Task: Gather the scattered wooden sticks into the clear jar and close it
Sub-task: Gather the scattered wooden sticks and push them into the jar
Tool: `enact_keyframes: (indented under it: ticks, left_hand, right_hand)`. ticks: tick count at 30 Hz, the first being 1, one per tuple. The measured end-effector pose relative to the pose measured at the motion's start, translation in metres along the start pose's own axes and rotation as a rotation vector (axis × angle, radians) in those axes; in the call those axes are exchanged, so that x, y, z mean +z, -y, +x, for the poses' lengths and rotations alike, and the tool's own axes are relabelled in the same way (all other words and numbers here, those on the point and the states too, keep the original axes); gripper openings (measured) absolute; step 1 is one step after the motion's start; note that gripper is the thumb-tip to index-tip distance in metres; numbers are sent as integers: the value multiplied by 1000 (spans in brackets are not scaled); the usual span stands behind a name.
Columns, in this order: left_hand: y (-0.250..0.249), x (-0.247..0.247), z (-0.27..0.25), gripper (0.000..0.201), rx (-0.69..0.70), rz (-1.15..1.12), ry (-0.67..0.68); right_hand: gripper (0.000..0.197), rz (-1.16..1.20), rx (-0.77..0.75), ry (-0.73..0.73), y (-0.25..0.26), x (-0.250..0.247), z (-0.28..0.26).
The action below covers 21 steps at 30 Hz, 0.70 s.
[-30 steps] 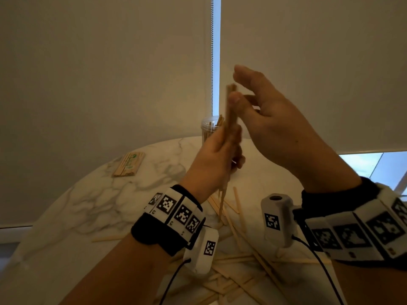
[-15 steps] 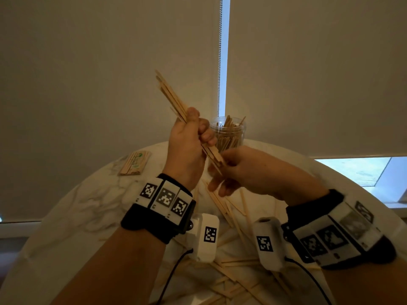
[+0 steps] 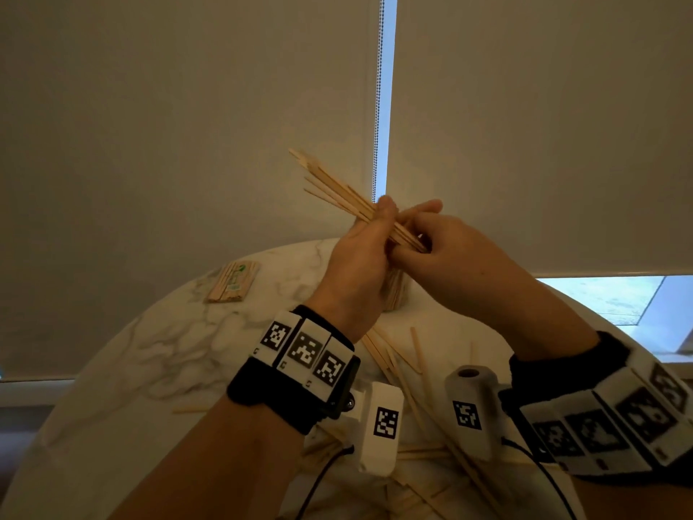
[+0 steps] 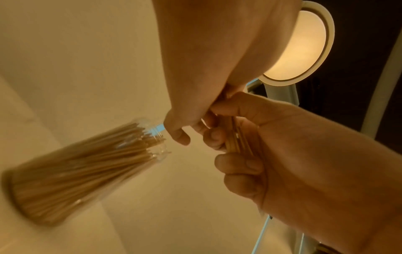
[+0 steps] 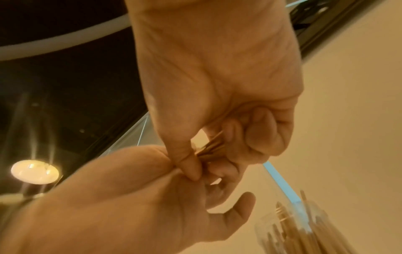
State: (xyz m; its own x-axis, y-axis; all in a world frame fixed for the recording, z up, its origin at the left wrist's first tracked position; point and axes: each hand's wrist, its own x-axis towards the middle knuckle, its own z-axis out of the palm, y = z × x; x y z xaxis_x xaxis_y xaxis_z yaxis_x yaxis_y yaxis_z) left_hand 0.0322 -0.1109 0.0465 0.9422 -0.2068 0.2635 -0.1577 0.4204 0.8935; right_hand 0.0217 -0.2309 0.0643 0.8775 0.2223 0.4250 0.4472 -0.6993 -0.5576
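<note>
A bundle of thin wooden sticks (image 3: 337, 193) slants up to the left above the table. My left hand (image 3: 360, 257) grips it near the middle, thumb on top. My right hand (image 3: 442, 249) curls its fingers round the bundle's lower right end (image 4: 234, 142). The stick ends (image 5: 213, 146) show between my right fingers. The clear jar (image 4: 87, 168) stands open and packed with sticks just beyond the hands. In the head view only its lower part (image 3: 395, 294) shows behind them. No lid is in view. Several loose sticks (image 3: 390, 354) lie on the table under my wrists.
The round marble table (image 3: 150, 350) stands against closed roller blinds. A banded pack of sticks (image 3: 233, 281) lies at its far left. One stray stick (image 3: 189, 409) lies near the left forearm. More sticks lie scattered at the near edge.
The bundle went from upright to slanting up-left. My right hand dropped from its top to its lower end and now grips it. The joined hands now cover the jar.
</note>
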Motion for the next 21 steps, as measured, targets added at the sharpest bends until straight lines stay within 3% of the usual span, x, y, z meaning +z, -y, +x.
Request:
enact_keyframes:
  ticks: [5, 9, 13, 15, 18, 21]
  left_hand:
    - [8, 5, 3, 48, -110, 38, -9]
    - [-5, -5, 5, 43, -64, 58, 0]
    - [-32, -35, 10, 58, 59, -183, -313]
    - [-42, -51, 11, 51, 72, -266, -398]
    - [-41, -53, 13, 26, 53, -328, -331]
    - [-35, -47, 16, 24, 25, -333, -294]
  right_hand:
    - [20, -222, -53, 6, -8, 0, 1]
    - [31, -245, -71, 81, -12, -8, 2]
    - [36, -330, -39, 142, -14, -18, -1]
    - [34, -355, -40, 202, -12, -16, -2]
    - [33, -346, -54, 240, -9, -7, -2]
    - [32, -369, -63, 227, -11, -8, 0]
